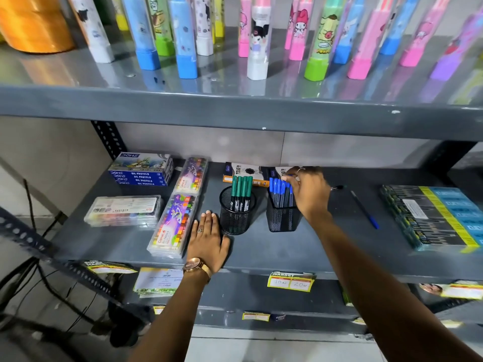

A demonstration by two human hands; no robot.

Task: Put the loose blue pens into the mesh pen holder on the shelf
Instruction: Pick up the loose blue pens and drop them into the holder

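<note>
Now the right hand [309,193] pinches blue pens [281,190] in the mesh holder [282,218]; left hand [209,237] lies flat, released.

a stationery shop: price tags [290,282] along steel shelves [235,111] of boxed pastels [141,169]

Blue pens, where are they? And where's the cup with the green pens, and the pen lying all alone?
blue pens [279,188], head view, on their caps.
green pen cup [235,218], head view, on its mesh wall.
loose blue pen [364,210], head view, on its barrel.
</note>
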